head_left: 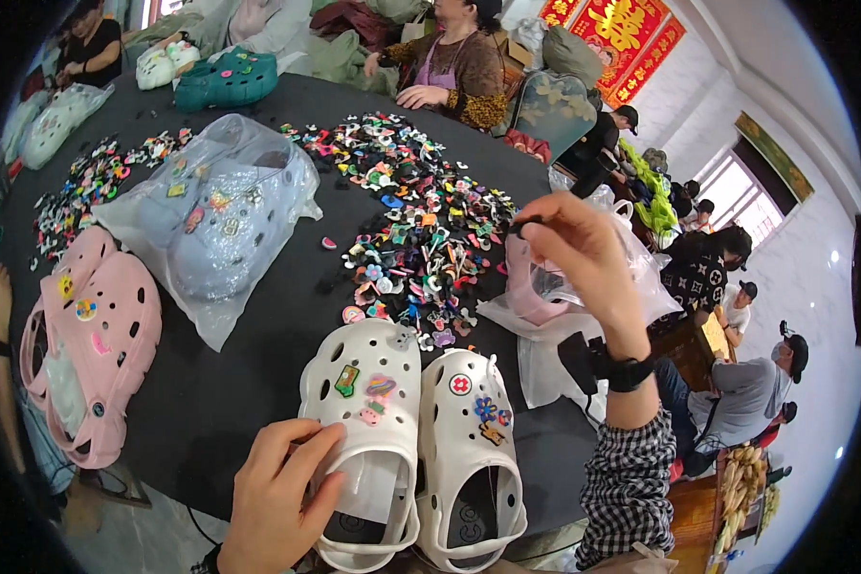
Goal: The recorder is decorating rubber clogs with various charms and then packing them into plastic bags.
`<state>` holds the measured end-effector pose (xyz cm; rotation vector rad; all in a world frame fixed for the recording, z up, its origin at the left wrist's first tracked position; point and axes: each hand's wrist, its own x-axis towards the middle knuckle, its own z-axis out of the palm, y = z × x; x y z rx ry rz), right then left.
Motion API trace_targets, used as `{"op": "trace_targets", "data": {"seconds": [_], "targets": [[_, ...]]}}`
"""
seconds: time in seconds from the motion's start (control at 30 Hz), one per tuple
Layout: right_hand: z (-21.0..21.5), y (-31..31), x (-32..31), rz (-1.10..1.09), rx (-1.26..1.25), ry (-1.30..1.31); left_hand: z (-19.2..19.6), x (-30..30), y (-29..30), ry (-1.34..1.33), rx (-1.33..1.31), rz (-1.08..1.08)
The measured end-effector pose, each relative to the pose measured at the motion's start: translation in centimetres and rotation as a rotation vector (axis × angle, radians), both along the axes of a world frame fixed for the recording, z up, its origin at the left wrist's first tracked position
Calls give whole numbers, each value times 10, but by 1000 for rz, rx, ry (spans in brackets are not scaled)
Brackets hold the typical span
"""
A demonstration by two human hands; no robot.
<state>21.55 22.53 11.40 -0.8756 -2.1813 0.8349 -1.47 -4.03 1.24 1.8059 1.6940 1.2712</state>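
While the left hand curls its fingers and thumb about the opening of a white, perforated clog at the near edge of the black surface, the right hand is raised over the right side, thumb and forefinger pinching a small dark piece whose shape I cannot make out in the head view. Toe towards the far edge, the held clog carries a green rectangular charm and a rainbow-striped charm; white paper shows inside it. Just beside it on the right stands a second white clog, bearing a round red-and-white charm and a blue flower-shaped charm. Beyond both toes, a loose spread of small multicoloured charms runs towards the far edge. By the left edge lies a pale pink clog with charms in its upper, near a pale blue clog in a clear plastic bag. A dark teal clog sits by the far edge, where a person in a purple apron has one hand on the surface. Towards the right edge, a crumpled translucent bag contains something pink.
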Motion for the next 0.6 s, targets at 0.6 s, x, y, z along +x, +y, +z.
{"op": "trace_targets", "data": {"seconds": [0.6], "targets": [[-102,102,-16,44,215,-208,16,-10,18,364,-122,-176]]}}
